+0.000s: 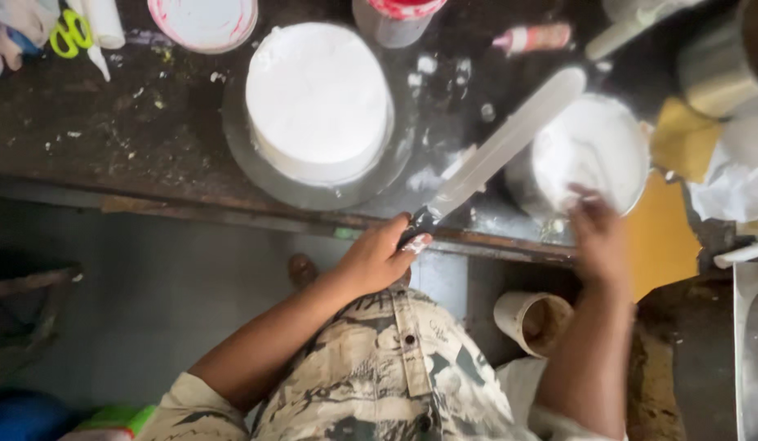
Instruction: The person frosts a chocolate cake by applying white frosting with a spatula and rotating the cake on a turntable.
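Note:
A round white-frosted cake [317, 98] sits on a round metal plate [313, 194] on a dark, smeared worktop. My left hand [375, 260] is at the worktop's front edge, closed on the dark handle of a long palette knife [509, 139]. Its cream-coated blade slants up to the right, over the space between the cake and a metal bowl of white cream [638, 159]. My right hand [599, 241], motion-blurred, grips the near rim of that bowl with its fingertips over the edge.
Green-handled scissors [68, 33] and a white round lid [203, 20] lie at the back left. A red-lidded container [395, 16] and a small pink bottle [532, 37] stand behind. Yellow card [663, 241], white paper [734, 175] and a metal pot [713, 69] crowd the right. A paper cup [530, 318] sits below.

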